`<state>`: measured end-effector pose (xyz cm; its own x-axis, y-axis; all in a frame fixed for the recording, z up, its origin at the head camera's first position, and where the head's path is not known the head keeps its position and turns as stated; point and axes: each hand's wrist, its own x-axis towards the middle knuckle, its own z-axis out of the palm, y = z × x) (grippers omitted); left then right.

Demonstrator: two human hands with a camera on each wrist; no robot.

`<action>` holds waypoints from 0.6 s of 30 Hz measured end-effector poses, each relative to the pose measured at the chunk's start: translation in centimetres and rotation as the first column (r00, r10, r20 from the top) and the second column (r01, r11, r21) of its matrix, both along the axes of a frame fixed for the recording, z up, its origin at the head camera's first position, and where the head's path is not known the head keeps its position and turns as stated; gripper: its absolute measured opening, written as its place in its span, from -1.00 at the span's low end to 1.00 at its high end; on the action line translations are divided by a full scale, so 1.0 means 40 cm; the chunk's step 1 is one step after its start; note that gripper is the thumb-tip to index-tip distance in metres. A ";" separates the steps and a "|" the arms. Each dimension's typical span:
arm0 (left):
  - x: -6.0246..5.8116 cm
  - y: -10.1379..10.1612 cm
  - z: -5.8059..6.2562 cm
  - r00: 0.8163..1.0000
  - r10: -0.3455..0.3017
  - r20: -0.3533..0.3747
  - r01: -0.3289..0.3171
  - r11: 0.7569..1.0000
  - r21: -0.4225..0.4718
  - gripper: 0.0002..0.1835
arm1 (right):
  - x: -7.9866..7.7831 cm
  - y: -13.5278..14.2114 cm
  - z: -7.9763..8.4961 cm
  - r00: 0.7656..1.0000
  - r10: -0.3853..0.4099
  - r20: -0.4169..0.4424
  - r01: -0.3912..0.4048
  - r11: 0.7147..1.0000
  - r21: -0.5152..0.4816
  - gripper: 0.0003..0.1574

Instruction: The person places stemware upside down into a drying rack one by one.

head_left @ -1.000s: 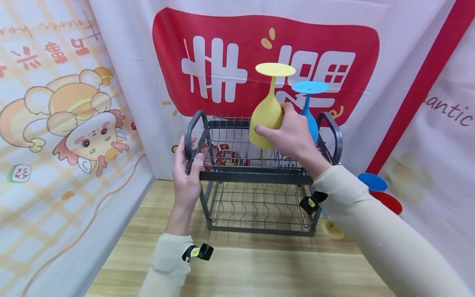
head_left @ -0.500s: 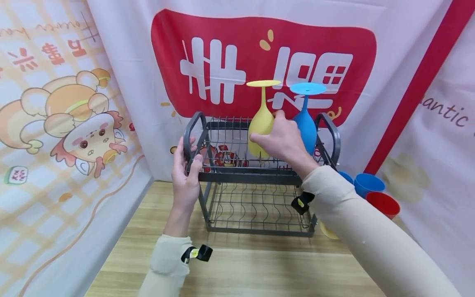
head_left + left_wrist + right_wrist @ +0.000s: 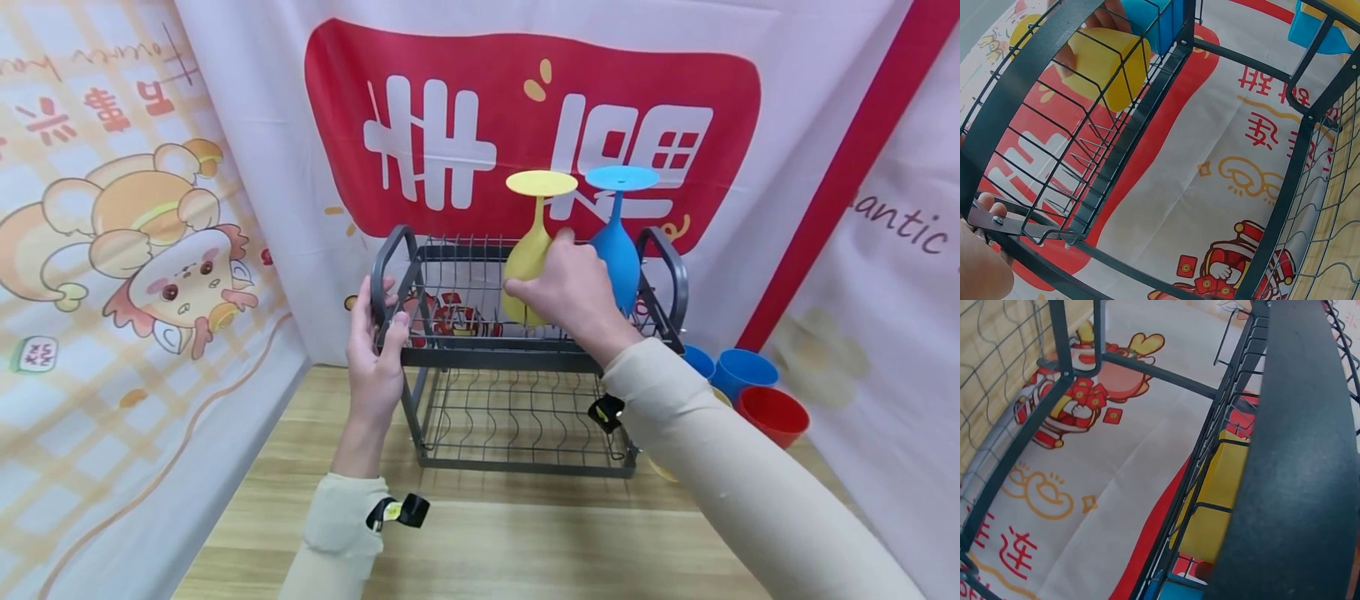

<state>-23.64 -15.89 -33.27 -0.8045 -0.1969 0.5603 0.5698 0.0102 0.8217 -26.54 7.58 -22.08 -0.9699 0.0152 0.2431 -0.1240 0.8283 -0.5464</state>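
In my head view the left arm (image 3: 337,533) reaches up from the bottom edge with its wrist nearly straight, and the left hand (image 3: 377,367) grips with the thumb (image 3: 393,333) on one side and the fingers (image 3: 362,321) on the other. I see the right arm (image 3: 720,442) slant in from the lower right, the back of the right hand (image 3: 573,283) toward me, thumb pointing left, fingers curved round and partly hidden. The two hands sit well apart.
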 end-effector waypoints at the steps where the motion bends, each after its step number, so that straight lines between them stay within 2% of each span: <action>1: 0.001 0.000 0.000 1.000 0.001 0.001 -0.001 1.000 -0.001 -0.30 | 0.001 -0.001 -0.001 1.000 -0.003 -0.007 0.004 1.000 0.010 -0.17; 11: 0.002 0.001 0.001 1.000 -0.003 0.002 0.003 1.000 0.002 -0.30 | 0.010 -0.013 -0.008 0.994 -0.058 -0.088 0.069 0.989 0.131 -0.24; 18: 0.003 0.001 0.002 1.000 -0.008 0.003 0.008 1.000 0.006 -0.30 | 0.017 -0.012 -0.011 0.991 -0.055 -0.118 0.072 0.987 0.147 -0.30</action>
